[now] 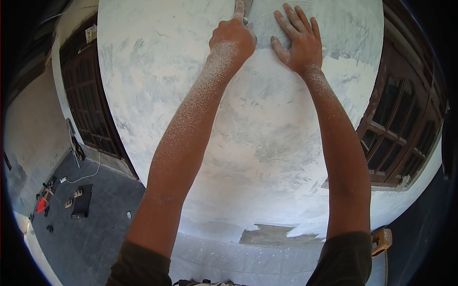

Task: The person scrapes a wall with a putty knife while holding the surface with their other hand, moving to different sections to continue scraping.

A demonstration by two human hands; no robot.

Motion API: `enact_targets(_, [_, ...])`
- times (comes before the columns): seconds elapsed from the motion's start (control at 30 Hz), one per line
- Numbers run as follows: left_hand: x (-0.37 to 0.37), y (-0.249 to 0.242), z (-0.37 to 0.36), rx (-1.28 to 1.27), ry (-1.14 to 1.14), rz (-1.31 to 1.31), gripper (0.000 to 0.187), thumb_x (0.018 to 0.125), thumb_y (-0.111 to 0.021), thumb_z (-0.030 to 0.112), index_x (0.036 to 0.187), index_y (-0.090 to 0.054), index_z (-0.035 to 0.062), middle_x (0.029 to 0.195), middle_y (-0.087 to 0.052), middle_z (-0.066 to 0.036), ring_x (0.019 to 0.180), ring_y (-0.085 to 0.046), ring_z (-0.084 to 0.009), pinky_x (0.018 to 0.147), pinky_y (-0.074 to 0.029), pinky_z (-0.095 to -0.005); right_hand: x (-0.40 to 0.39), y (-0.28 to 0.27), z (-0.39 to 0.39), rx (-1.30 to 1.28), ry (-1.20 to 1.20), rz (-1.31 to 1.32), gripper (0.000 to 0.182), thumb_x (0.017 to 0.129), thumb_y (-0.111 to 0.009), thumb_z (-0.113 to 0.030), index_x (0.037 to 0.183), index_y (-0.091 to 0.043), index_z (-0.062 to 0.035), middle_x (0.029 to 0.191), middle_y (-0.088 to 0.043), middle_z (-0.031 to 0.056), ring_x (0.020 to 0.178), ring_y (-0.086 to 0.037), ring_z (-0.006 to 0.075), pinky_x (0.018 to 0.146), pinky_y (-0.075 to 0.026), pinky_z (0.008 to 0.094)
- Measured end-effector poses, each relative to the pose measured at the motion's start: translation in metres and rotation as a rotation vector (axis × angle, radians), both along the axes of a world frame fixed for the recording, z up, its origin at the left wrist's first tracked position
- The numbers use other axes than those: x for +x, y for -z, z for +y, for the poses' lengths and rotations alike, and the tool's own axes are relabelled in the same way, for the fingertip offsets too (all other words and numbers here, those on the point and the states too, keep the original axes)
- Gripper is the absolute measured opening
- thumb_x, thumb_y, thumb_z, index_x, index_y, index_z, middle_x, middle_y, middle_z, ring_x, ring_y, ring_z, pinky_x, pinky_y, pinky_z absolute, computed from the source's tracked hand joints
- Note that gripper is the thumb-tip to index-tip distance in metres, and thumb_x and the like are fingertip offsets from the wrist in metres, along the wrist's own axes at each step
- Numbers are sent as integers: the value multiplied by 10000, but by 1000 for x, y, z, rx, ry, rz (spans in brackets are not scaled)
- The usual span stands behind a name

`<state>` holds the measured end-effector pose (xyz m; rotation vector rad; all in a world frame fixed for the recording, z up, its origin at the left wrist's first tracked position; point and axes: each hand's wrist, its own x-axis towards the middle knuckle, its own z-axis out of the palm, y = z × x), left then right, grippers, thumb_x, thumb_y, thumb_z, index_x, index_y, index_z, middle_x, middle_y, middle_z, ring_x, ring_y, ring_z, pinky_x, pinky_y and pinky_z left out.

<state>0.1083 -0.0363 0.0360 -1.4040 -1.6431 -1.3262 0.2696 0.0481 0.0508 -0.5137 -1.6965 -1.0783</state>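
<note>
My left hand (pixel 233 39) is closed around a putty knife (pixel 248 6) at the top of the view. Its index finger lies stretched along the tool, and the upper part of the tool runs out of the frame. To the right, my right hand (pixel 301 45) lies flat with fingers spread on the wall (pixel 257 124). The wall is coated with patchy white and grey filler. White dust speckles both hands and forearms, most thickly the left forearm.
Wooden window frames stand at the right (pixel 400 114) and left (pixel 88 95). On the grey floor at left lie a white cable (pixel 90 176), a dark mat (pixel 82 201), sandals (pixel 69 203) and a red item (pixel 41 205). A yellowish wooden object (pixel 381 240) is at lower right.
</note>
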Motion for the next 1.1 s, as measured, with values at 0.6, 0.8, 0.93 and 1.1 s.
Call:
enact_targets(0.6, [8, 65, -18, -134, 31, -85, 646, 997, -536, 274, 1574, -257, 200, 916, -714, -229, 891, -721, -381, 847, -576, -498, -1, 1, 1, 23, -17, 7, 664, 859, -614, -354, 1458, -473, -106, 1599, -327, 117, 1500, -236, 294, 1231, -139, 484])
enact_targets(0.8, [1, 27, -11, -79, 25, -38, 632, 1001, -515, 276, 1571, -259, 177, 952, -708, -217, 920, -712, -380, 832, -584, -476, -1, 0, 2, 23, 7, 7, 664, 858, -612, -355, 1459, -476, -109, 1599, -330, 108, 1500, -239, 286, 1231, -141, 482])
enact_targets(0.93, [3, 17, -14, -77, 36, -13, 618, 1001, -504, 252, 1565, -270, 157, 992, -695, -207, 952, -702, -368, 823, -585, -464, 0, 1, -1, -3, -9, 12, 660, 856, -612, -356, 1454, -484, -107, 1597, -335, 111, 1497, -249, 287, 1228, -148, 482])
enact_targets(1.1, [5, 71, -30, -306, 43, -40, 644, 1007, -502, 272, 1582, -225, 189, 958, -686, -216, 917, -702, -366, 789, -579, -469, 0, 1, 3, 49, -17, 6, 656, 845, -627, -341, 1441, -497, -100, 1592, -342, 118, 1492, -258, 304, 1222, -160, 491])
